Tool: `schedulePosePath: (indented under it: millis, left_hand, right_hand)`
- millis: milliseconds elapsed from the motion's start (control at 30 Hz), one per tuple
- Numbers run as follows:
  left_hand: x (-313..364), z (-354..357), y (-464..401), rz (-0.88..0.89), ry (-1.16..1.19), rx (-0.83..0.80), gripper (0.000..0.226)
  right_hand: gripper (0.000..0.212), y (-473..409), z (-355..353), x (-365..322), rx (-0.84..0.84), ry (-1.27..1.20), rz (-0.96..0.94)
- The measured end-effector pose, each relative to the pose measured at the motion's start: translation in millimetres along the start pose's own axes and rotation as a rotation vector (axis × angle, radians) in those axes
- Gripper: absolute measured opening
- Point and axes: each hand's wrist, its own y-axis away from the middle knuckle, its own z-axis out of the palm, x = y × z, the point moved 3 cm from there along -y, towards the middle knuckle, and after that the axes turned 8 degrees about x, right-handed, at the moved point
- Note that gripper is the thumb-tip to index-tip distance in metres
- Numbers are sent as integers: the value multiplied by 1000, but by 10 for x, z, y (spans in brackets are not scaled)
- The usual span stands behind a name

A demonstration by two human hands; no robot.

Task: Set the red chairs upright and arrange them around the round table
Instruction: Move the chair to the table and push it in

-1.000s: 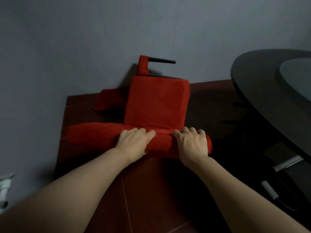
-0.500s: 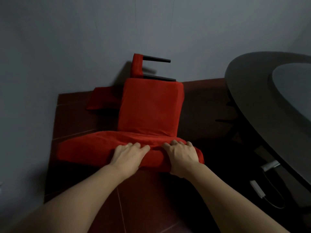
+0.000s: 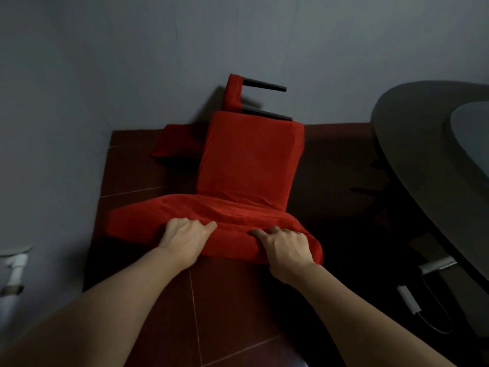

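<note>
Everything here I place against the red chair (image 3: 248, 165), which sits on the dark red tiled floor (image 3: 227, 313) in front of me, its seat facing me and its covered back edge nearest my hands. Far off to the left of the chair, at the edge of view, a white pipe fitting (image 3: 14, 263) stands against the grey wall (image 3: 105, 62). Closer in, my left hand (image 3: 185, 239) rests on the left part of the chair's near edge, my fingers (image 3: 203, 225) curled over the red fabric and gripping it. Behind the chair and a little to its left, a second red chair (image 3: 177, 144) lies tipped over by the wall; two of its dark legs (image 3: 264, 84) stick out sideways just above the first chair's far end. My right hand (image 3: 287, 247) grips the right part of the same near edge, fingers bunching the cloth, thumb side toward my left hand, the two hands near each other but apart. To the right of the chair, well apart from it, the round table (image 3: 412, 160) curves in, dark with a paler grey disc on top. Below the table's rim, on the floor, lies a small white adapter (image 3: 408, 299) with a thin cable looping from it.
</note>
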Motion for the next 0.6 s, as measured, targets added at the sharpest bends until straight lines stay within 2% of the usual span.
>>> schedulePosePath:
  millis: [167, 300, 600]
  left_hand:
    - [68, 125, 219, 61, -43, -10, 62]
    - [33, 163, 493, 107, -63, -32, 62]
    - [32, 113, 1176, 100, -42, -7, 55]
  right_hand:
    - [52, 223, 88, -197, -13, 37, 10]
    - [54, 448, 119, -408, -12, 49, 20]
    - [51, 1023, 30, -841, -35, 45, 15]
